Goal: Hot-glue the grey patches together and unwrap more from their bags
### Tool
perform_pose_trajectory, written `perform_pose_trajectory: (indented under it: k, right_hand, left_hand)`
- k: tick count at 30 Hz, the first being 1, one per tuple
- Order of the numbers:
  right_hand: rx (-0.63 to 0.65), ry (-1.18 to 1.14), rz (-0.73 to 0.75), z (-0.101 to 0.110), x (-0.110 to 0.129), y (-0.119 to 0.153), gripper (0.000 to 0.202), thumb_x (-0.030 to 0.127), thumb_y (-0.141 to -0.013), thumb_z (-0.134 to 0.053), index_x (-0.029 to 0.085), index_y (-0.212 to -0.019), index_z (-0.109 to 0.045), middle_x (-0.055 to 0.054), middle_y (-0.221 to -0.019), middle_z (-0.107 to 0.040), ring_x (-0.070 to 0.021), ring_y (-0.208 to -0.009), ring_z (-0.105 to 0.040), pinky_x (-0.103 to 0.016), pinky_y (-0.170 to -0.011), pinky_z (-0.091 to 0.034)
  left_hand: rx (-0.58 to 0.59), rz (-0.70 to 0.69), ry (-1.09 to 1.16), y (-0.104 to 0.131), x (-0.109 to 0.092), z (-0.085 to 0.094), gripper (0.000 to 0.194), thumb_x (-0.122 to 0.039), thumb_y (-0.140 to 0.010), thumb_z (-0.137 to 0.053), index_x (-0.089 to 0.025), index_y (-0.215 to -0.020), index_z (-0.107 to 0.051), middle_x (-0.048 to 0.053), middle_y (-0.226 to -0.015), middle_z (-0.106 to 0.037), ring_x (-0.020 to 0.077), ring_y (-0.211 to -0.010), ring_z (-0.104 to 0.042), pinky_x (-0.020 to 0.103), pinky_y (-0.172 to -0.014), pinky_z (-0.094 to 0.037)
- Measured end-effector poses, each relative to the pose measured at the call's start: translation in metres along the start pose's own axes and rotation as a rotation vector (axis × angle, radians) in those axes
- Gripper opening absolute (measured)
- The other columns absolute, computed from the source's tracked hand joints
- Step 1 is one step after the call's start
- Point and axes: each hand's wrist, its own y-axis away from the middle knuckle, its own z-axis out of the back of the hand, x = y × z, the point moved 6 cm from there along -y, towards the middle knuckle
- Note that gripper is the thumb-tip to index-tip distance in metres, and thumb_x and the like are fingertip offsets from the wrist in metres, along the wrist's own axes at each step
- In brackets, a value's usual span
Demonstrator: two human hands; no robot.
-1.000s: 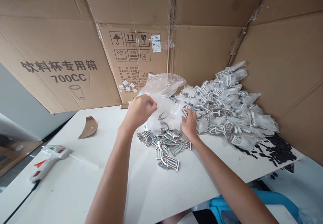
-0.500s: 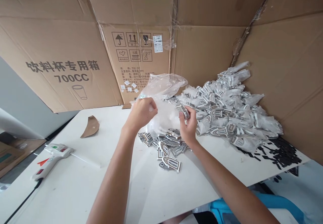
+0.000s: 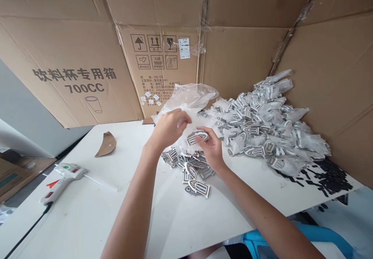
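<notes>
My right hand (image 3: 212, 147) is closed around an arched, window-shaped grey-and-white piece (image 3: 196, 137), its thumb across the front. Just up and to the left, my left hand (image 3: 171, 126) has thumb and fingers pinched together on what looks like a thin clear plastic bag, hard to tell from the plastic behind it. That plastic is a large clear bag (image 3: 198, 93) with whitish bags heaped in front. Below both hands lies a loose pile of similar window-shaped pieces (image 3: 199, 188), some partly covered by the plastic.
A big heap of bagged pieces (image 3: 253, 130) fills the right side, with black strips (image 3: 329, 179) beside it. At left lie a glue gun (image 3: 62, 181) and a cardboard scrap (image 3: 106, 144). Cardboard walls (image 3: 239, 56) enclose the white table (image 3: 131, 134). A blue stool (image 3: 317, 233) stands below.
My right hand has moved left with the window-shaped piece, turning its face toward me and nearing my left hand. My left hand has shifted slightly right, still pinched.
</notes>
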Motion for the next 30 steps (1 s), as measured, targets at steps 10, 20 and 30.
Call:
perform_pose_trajectory:
  k: [10, 20, 30]
  right_hand:
    - [-0.073, -0.204, -0.057, -0.002, -0.013, 0.003, 0.037, 0.047, -0.094, -0.080, 0.028, -0.117, -0.058, 0.000, -0.092, -0.070, -0.0168, -0.074, -0.059, -0.030, -0.067, -0.047]
    - [-0.147, -0.199, -0.100, 0.001, -0.015, -0.001, 0.039, 0.056, -0.089, -0.082, 0.025, -0.093, -0.059, 0.001, -0.081, -0.066, -0.0161, -0.071, -0.059, -0.029, -0.064, -0.047]
    - [-0.076, -0.304, -0.131, 0.000, -0.019, 0.001, 0.028, 0.045, -0.091, -0.080, 0.025, -0.093, -0.061, 0.001, -0.084, -0.061, -0.0177, -0.074, -0.058, -0.031, -0.064, -0.048]
  left_hand:
    - [0.202, 0.011, 0.200, 0.003, -0.002, -0.011, 0.016, -0.029, -0.093, -0.067, -0.028, -0.094, -0.083, 0.000, -0.102, -0.079, 0.0204, -0.097, -0.072, 0.036, -0.091, -0.054]
    - [0.266, 0.028, 0.183, 0.003, 0.000, -0.014, 0.016, -0.044, -0.091, -0.077, -0.030, -0.090, -0.085, 0.002, -0.095, -0.078, 0.0204, -0.089, -0.069, 0.034, -0.081, -0.052]
    - [0.198, 0.029, 0.140, 0.001, 0.004, -0.016, 0.014, -0.036, -0.092, -0.075, -0.024, -0.085, -0.080, 0.003, -0.092, -0.076, 0.0209, -0.088, -0.068, 0.035, -0.083, -0.051]
